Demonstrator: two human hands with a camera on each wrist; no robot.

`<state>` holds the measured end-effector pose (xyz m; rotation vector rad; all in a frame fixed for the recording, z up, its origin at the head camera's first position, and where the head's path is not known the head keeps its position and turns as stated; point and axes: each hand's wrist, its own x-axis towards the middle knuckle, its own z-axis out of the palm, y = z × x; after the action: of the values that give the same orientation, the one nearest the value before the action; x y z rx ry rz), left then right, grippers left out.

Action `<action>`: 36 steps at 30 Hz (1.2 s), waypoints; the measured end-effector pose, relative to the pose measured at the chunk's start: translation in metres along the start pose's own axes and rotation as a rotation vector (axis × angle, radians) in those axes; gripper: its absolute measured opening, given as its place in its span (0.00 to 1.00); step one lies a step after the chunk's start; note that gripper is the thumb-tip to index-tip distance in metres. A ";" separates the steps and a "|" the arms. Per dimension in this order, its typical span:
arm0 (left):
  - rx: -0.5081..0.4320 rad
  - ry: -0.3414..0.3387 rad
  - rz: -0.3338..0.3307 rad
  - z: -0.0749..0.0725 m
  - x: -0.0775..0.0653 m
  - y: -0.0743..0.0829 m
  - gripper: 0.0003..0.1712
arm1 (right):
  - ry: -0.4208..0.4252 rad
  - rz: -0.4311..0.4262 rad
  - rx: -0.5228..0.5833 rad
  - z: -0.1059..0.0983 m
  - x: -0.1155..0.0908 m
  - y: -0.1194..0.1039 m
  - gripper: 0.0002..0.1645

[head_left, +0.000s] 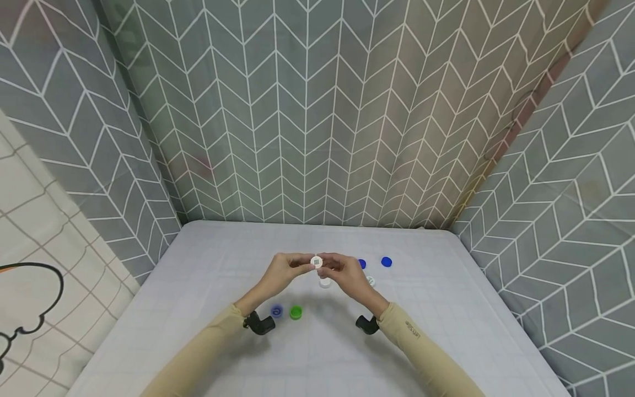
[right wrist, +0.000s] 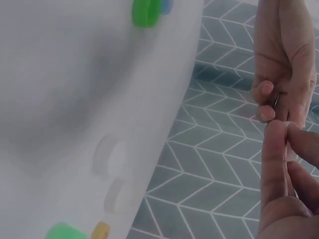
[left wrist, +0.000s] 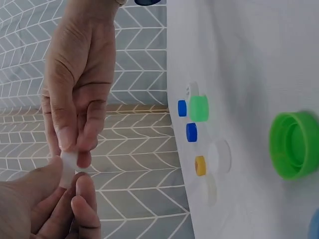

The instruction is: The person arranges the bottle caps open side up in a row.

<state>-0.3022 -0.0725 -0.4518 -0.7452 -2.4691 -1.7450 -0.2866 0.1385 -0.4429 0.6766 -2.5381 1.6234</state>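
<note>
Above the table, both hands hold a small white bottle cap between them, its round face with a grey square mark turned toward the head camera. My left hand pinches its left side with thumb and fingertips. From the opposite side my right hand pinches it the same way. In the left wrist view the white cap sits edge-on between the two sets of fingertips. Fingers hide most of it in the right wrist view.
On the white table, a green cap and a translucent blue cap lie near the left wrist. Blue caps, white caps, a yellow cap and a light green cap lie around the right hand. Patterned curtains surround the table.
</note>
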 end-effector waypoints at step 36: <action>0.171 0.004 0.157 0.001 -0.001 -0.001 0.22 | 0.025 -0.113 -0.073 0.001 -0.004 -0.006 0.22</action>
<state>-0.3017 -0.0717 -0.4530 -0.8904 -2.4425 -1.4604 -0.2808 0.1364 -0.4393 0.7731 -2.4790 1.4866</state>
